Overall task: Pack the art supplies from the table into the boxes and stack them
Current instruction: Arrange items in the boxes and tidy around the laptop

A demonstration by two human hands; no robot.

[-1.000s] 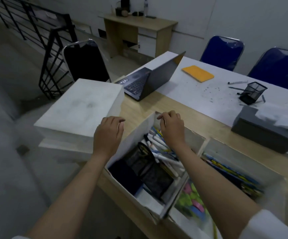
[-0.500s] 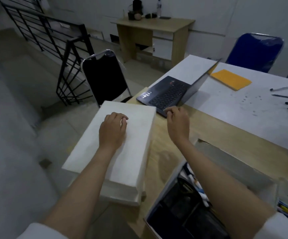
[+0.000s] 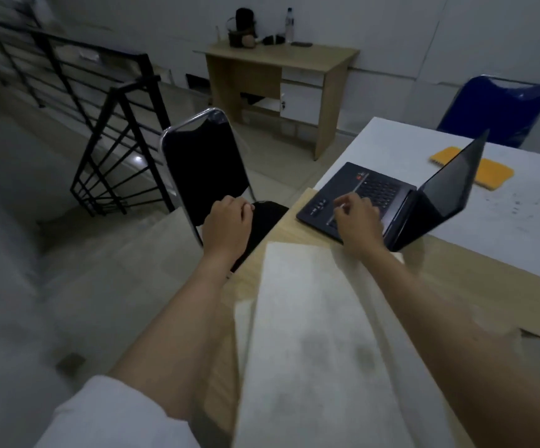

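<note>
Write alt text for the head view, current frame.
A person's bare forearms reach forward over a white box on a wooden table; the right hand hovers over an open laptop, the left hand over a black chair. Both hands hold nothing.

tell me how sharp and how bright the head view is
Head view: dim overall with a bluish cast; motion blur smears the white box and both forearms; left hand and laptop are softly focused; wide-angle bending curves the railing.

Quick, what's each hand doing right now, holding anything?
Left hand: fingers loosely curled, holding nothing, over the black chair.
Right hand: fingers loosely curled, holding nothing, over the laptop keyboard.
</note>
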